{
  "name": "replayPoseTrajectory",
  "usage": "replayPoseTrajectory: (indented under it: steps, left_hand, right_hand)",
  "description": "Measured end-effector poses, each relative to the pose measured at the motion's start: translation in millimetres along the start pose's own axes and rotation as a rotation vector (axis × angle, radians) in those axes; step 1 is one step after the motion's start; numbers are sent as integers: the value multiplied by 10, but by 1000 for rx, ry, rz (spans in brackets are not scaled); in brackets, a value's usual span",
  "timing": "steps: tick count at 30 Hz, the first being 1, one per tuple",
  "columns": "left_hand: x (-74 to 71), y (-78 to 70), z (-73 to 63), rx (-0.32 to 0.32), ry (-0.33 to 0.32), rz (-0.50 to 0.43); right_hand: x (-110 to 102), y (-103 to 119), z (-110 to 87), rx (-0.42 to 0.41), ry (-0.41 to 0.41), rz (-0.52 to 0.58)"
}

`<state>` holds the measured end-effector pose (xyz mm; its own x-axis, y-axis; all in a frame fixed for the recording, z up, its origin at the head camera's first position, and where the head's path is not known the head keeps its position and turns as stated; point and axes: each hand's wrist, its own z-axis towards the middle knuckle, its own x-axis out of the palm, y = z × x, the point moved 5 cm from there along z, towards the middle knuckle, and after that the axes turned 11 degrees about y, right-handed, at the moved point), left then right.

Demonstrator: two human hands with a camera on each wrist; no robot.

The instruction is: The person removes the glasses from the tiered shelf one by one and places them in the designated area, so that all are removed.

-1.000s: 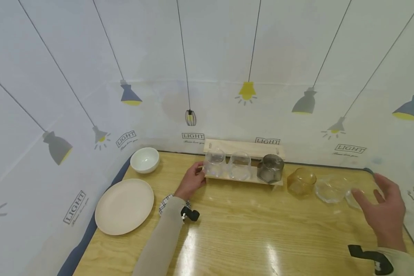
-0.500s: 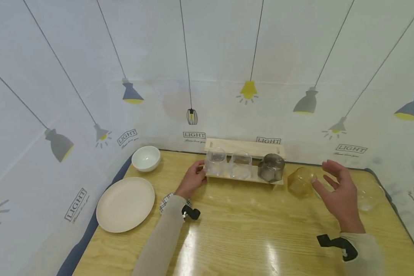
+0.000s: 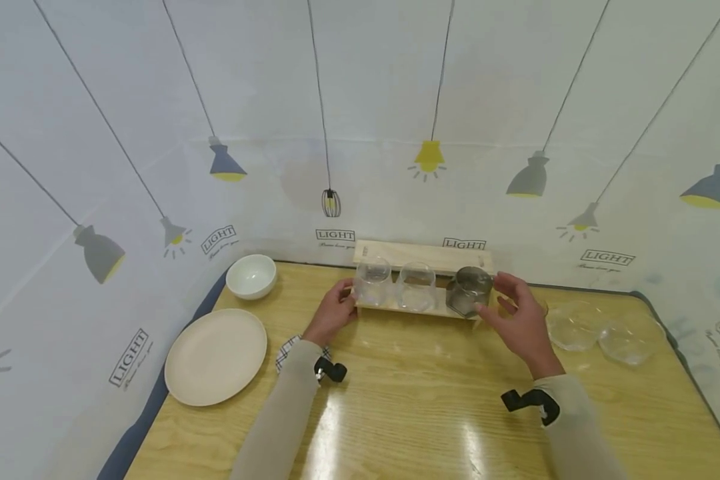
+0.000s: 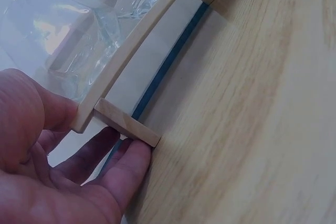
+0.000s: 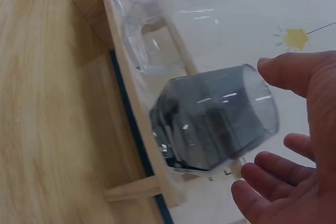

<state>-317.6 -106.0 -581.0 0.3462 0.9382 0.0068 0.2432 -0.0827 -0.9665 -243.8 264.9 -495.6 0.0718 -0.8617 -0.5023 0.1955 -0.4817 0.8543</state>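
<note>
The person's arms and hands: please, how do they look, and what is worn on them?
The left sleeve and right sleeve are long, plain and pale beige. A bent black mount sits at the left wrist, a similar black mount at the right. The left hand and right hand are ungloved.

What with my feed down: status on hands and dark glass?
Left hand holds wooden rack. Right hand beside gray glass on rack, not gripping. Nothing visibly between them.
</note>
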Motion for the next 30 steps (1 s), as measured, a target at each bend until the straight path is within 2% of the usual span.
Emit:
replayPoseTrajectory:
  steps: [5,11,18,30]
  left_hand:
    - [20,-1,13,-7,-6,-12]
    - [25,49,2,-23,-15,-4]
    - [1,-26,-29,14,-43,-25]
    - [-10,-27,-56,36,-51,-56]
  right_hand:
    - [128,-118,125,38,24,18]
    - [187,-178,159,105,45,15]
    - [191,-135,199,89,56,-22]
    - [210,-169,158,105,-9,-15]
